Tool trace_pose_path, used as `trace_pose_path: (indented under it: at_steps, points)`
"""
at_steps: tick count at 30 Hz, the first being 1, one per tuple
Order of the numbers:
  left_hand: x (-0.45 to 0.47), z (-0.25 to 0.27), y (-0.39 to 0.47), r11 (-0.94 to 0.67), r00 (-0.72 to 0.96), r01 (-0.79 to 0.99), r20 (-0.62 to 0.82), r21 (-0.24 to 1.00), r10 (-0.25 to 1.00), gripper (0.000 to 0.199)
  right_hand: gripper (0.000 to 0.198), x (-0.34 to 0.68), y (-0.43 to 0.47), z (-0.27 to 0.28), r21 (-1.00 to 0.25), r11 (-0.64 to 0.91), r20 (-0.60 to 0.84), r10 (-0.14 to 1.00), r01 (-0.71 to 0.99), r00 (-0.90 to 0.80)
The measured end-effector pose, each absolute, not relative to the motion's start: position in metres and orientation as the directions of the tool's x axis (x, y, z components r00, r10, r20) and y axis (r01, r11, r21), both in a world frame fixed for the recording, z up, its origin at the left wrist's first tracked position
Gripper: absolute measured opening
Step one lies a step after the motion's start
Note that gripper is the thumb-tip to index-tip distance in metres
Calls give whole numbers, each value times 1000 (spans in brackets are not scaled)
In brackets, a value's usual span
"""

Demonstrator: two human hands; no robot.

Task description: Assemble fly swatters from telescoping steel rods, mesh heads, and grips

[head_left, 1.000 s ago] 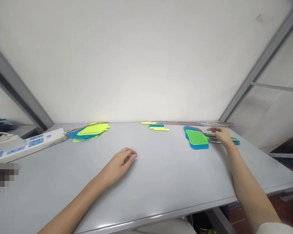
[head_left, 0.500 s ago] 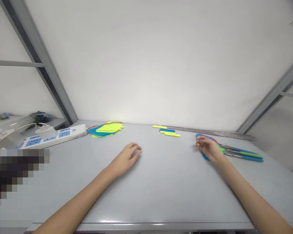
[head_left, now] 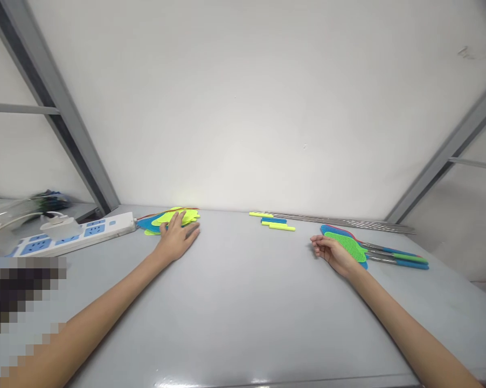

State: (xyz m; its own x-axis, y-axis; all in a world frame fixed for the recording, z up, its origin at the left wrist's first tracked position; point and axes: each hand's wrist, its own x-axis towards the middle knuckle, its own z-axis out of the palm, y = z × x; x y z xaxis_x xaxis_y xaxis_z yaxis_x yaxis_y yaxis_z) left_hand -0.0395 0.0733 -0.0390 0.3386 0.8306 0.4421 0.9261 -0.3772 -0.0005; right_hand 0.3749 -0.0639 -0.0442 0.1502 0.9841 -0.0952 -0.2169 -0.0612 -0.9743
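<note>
My left hand [head_left: 175, 237], fingers spread, reaches over the near edge of a pile of yellow fly swatter heads [head_left: 188, 215] and blue fly swatter heads [head_left: 146, 223]. Whether its fingertips touch the pile I cannot tell. My right hand [head_left: 331, 255] is half curled and has nothing visible in it. Just behind and beside it lie fly swatters with a green perforated head [head_left: 348, 247], blue heads, metal rods and coloured handles [head_left: 410, 258] pointing right. Between the hands, farther back, are short yellow grip tubes [head_left: 282, 228] and a blue grip tube [head_left: 276, 220].
Thin metal rods [head_left: 348, 221] lie along the foot of the white wall. A white power strip [head_left: 117, 225] with a plugged-in adapter [head_left: 61, 228] is at the left. Grey frame posts [head_left: 77, 140] stand on both sides. The grey table's front edge [head_left: 291, 381] runs along the bottom.
My left hand has moved left and away from me, from bare table to the swatter heads, its fingers spreading. My right hand has shifted slightly left, uncovering the green head. The view has shifted slightly.
</note>
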Motion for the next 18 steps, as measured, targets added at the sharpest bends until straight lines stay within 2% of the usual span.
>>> trace_pose_path:
  at_steps: [3,6,14,18]
  points:
    - [-43,-44,80,-303,264,952,381,46,886,44,15,374,-65,-43,-979,-58,-90,983,-197,158]
    - [-44,-47,82,-289,257,956,344,44,903,46,16,371,-65,-42,-986,-53,-80,982,-159,171]
    - [-44,-49,83,-273,246,962,365,24,898,47,24,359,-45,-31,-990,-142,-140,969,-5,203]
    - [-45,-50,82,-274,252,962,359,12,899,47,30,362,-9,-29,-977,-209,-191,941,38,281]
